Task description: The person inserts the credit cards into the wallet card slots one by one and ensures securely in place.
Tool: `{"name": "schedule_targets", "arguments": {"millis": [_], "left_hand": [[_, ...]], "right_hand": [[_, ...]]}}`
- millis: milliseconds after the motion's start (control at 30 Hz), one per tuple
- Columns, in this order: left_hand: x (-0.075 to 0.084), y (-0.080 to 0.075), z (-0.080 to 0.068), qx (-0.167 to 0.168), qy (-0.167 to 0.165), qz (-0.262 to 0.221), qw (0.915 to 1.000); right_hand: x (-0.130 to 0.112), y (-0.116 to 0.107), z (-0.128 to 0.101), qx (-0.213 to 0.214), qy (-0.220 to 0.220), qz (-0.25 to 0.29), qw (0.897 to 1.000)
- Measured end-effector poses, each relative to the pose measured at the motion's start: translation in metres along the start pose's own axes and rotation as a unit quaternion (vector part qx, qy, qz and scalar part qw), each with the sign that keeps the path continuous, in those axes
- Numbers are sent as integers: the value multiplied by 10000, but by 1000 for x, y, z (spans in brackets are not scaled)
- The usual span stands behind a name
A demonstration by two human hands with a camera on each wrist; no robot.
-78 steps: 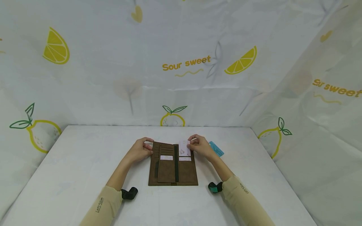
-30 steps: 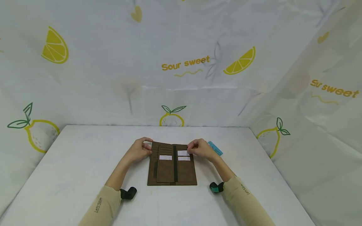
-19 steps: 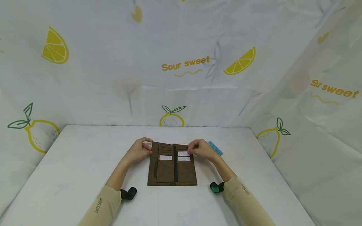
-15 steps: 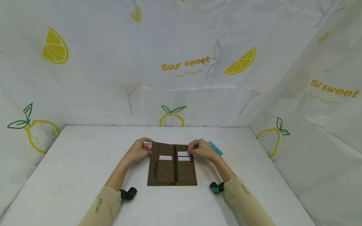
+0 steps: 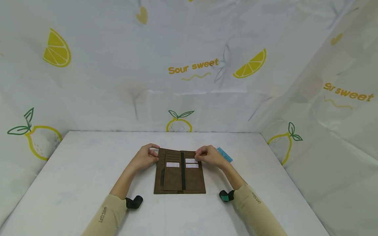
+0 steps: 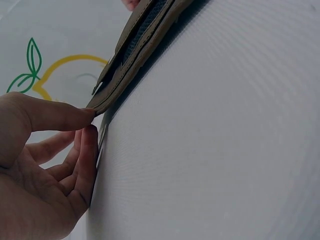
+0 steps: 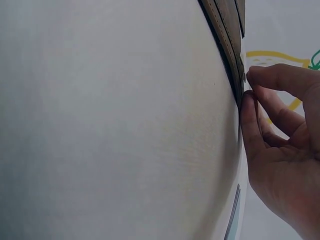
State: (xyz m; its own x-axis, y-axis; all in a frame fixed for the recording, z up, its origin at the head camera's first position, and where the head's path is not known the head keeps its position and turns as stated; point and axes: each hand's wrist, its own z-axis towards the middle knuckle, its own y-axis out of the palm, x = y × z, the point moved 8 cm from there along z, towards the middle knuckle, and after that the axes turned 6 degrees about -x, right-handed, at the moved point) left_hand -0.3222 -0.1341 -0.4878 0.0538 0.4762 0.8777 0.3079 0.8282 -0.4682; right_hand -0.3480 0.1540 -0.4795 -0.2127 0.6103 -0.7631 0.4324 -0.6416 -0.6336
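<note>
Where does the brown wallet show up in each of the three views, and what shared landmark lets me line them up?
Head: the brown wallet lies open flat at the table's centre, between the left hand and the right hand.
Left wrist: its edge runs from the top down to the thumb tip.
Right wrist: only its edge shows, at upper right above the fingertips.
Shared landmark: the yellow lemon print on the backdrop behind it.

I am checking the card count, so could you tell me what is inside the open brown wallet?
Three white cards show in the wallet slots: one left, two right. The right hand covers the upper right card's end; deeper contents are hidden.
</note>
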Motion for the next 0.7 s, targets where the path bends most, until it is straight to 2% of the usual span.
{"name": "schedule_targets", "arguments": {"millis": [300,500,700], "left_hand": [[-1,-1,-1,-16,-34,-40,10000],[-1,-1,0,-19,-33,-41,10000],[0,0,1,-27,-48,-43,10000]], "right_hand": [[5,1,0,-135,21,412,9991],[12,-4,-2,28,295,707,9971],[14,-9,-4,140,333,848,9957]]}}
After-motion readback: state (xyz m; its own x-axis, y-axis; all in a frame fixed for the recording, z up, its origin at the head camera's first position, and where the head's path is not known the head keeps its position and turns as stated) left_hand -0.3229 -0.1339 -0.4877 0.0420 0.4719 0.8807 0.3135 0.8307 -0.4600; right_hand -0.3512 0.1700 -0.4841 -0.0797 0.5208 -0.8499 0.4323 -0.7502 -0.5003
